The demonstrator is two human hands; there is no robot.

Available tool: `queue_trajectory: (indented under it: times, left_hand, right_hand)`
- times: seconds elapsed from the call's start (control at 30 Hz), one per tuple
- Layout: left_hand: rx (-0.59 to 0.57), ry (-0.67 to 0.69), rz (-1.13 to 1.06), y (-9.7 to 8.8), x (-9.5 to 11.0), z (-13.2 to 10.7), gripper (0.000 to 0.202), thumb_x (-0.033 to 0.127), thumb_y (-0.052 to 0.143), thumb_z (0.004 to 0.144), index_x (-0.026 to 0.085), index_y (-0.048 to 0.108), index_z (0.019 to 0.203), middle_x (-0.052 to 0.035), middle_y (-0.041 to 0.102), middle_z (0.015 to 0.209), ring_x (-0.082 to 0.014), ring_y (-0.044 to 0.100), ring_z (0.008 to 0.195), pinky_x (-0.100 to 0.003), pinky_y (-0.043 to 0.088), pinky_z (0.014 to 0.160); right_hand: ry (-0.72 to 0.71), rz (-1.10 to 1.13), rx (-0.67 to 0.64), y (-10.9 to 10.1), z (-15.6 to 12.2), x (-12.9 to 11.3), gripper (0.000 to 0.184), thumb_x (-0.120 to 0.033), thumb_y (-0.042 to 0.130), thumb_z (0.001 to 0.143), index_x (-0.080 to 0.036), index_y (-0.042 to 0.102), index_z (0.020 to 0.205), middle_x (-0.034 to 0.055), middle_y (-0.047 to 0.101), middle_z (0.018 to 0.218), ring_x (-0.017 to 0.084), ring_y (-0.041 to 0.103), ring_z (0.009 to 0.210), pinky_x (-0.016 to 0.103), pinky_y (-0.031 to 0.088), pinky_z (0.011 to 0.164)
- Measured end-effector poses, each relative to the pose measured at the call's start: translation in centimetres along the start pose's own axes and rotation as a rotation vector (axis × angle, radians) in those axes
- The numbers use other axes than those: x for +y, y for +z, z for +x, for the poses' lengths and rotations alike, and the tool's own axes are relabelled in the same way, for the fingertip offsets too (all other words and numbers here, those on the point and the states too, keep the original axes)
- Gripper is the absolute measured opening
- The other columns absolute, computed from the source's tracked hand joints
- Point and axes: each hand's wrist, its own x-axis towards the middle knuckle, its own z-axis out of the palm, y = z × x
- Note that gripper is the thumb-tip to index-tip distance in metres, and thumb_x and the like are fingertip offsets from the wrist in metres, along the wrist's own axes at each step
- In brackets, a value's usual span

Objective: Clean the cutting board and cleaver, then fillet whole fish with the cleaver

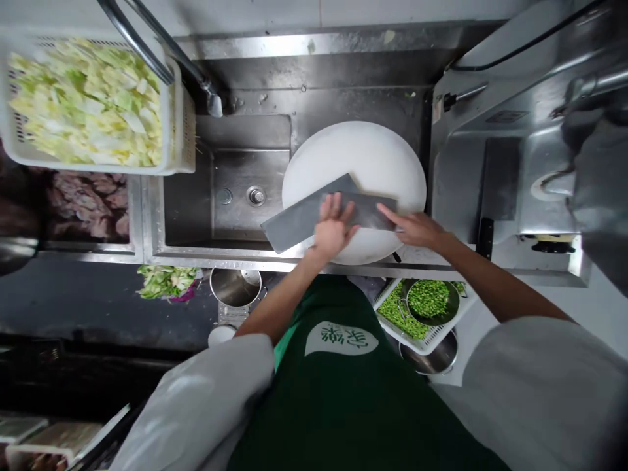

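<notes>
A round white cutting board (363,150) lies across the right part of a steel sink (235,176). On it rests a long grey sharpening stone (289,226), angled from lower left to upper right. A cleaver blade (375,206) lies flat on the stone's right end. My left hand (333,229) presses down on the blade with its fingers stretched flat. My right hand (417,227) is closed at the cleaver's handle end, its index finger laid along the blade.
A white basket (14,144) of chopped cabbage sits at the upper left, under a faucet (161,46). Below the counter edge are a tray of chopped green vegetables (392,314) with a metal bowl (434,297), a steel pot (235,284) and leaf scraps (164,281). A steel machine (515,131) stands on the right.
</notes>
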Motion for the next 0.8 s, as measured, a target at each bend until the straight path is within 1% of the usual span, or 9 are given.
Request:
queue_trajectory:
  times: [0.07, 0.13, 0.23, 0.3, 0.37, 0.47, 0.53, 0.63, 0.8]
  left_hand:
    - [-0.036, 0.161, -0.087, 0.5, 3.0, 2.5, 0.067, 0.060, 0.043, 0.104, 0.019, 0.053, 0.155, -0.0150, 0.038, 0.170, -0.0336, 0.030, 0.161, -0.055, 0.030, 0.131]
    - [0.004, 0.214, -0.118, -0.9, 3.7, 3.1, 0.065, 0.058, 0.036, 0.106, 0.021, 0.050, 0.157, -0.0139, 0.045, 0.166, -0.0307, 0.037, 0.157, -0.053, 0.035, 0.128]
    - [0.089, 0.032, 0.037, -4.1, 0.5, 0.6, 0.078, 0.066, 0.048, 0.100, 0.025, 0.036, 0.166, -0.0139, 0.042, 0.168, -0.0392, 0.029, 0.159, -0.061, 0.031, 0.126]
    - [0.024, -0.060, 0.193, -5.5, -2.6, -1.4, 0.095, 0.066, 0.066, 0.089, 0.028, 0.031, 0.168, -0.0155, 0.033, 0.172, -0.0470, 0.028, 0.156, -0.066, 0.028, 0.124]
    - [-0.057, -0.058, 0.304, -5.9, -4.7, -2.4, 0.098, 0.056, 0.077, 0.084, 0.033, 0.031, 0.168, -0.0167, 0.029, 0.172, -0.0483, 0.036, 0.149, -0.064, 0.030, 0.121]
    - [-0.119, -0.020, 0.379, -5.6, -6.0, -2.0, 0.098, 0.045, 0.080, 0.082, 0.037, 0.032, 0.167, -0.0196, 0.036, 0.163, -0.0456, 0.043, 0.137, -0.059, 0.036, 0.113]
    - [-0.152, 0.002, 0.394, -5.9, -6.4, -0.7, 0.099, 0.046, 0.079, 0.081, 0.038, 0.031, 0.167, -0.0201, 0.038, 0.159, -0.0446, 0.043, 0.134, -0.057, 0.037, 0.110]
    - [-0.187, 0.041, 0.394, -7.7, -7.7, 2.5, 0.097, 0.047, 0.079, 0.080, 0.040, 0.034, 0.165, -0.0183, 0.036, 0.158, -0.0428, 0.041, 0.134, -0.055, 0.036, 0.110]
    - [-0.161, 0.050, 0.412, -12.4, -11.2, 12.1, 0.097, 0.044, 0.081, 0.078, 0.037, 0.038, 0.164, -0.0172, 0.034, 0.159, -0.0424, 0.037, 0.137, -0.053, 0.034, 0.114]
  right_hand:
    - [0.166, -0.025, -0.014, 1.3, -5.4, 2.7, 0.082, -0.025, 0.055, 0.096, -0.011, 0.022, 0.170, 0.0181, 0.080, 0.098, 0.030, 0.074, 0.081, 0.036, 0.049, 0.073]
    - [0.266, -0.005, 0.022, 3.0, -10.6, 3.4, 0.076, -0.027, 0.053, 0.097, -0.013, 0.030, 0.168, 0.0209, 0.080, 0.098, 0.032, 0.075, 0.083, 0.038, 0.051, 0.074]
    - [0.416, 0.120, 0.139, 6.3, -16.0, 0.6, 0.079, -0.031, 0.051, 0.094, -0.015, 0.029, 0.169, 0.0160, 0.079, 0.083, 0.034, 0.076, 0.075, 0.041, 0.057, 0.071]
    - [0.499, 0.238, 0.216, 8.5, -17.6, -2.4, 0.082, -0.032, 0.049, 0.091, -0.015, 0.028, 0.169, 0.0117, 0.077, 0.075, 0.035, 0.076, 0.071, 0.043, 0.060, 0.070]
    - [0.570, 0.345, 0.267, 10.3, -18.2, -5.4, 0.083, -0.033, 0.046, 0.090, -0.013, 0.028, 0.169, 0.0103, 0.074, 0.069, 0.035, 0.075, 0.067, 0.045, 0.061, 0.069]
    - [0.652, 0.499, 0.308, 12.1, -18.4, -9.3, 0.084, -0.033, 0.043, 0.090, -0.013, 0.026, 0.170, 0.0099, 0.073, 0.065, 0.036, 0.074, 0.063, 0.048, 0.062, 0.068]
    - [0.705, 0.603, 0.326, 12.9, -18.7, -11.6, 0.086, -0.034, 0.042, 0.090, -0.018, 0.021, 0.172, 0.0079, 0.072, 0.064, 0.037, 0.074, 0.063, 0.049, 0.062, 0.066]
    - [0.789, 0.723, 0.357, 13.3, -19.5, -15.3, 0.088, -0.035, 0.038, 0.089, -0.025, 0.014, 0.173, 0.0053, 0.071, 0.061, 0.039, 0.074, 0.061, 0.051, 0.061, 0.064]
    - [0.940, 0.858, 0.490, 12.1, -20.1, -21.8, 0.086, -0.042, 0.038, 0.090, -0.029, 0.017, 0.172, 0.0056, 0.068, 0.058, 0.038, 0.074, 0.061, 0.050, 0.061, 0.062]
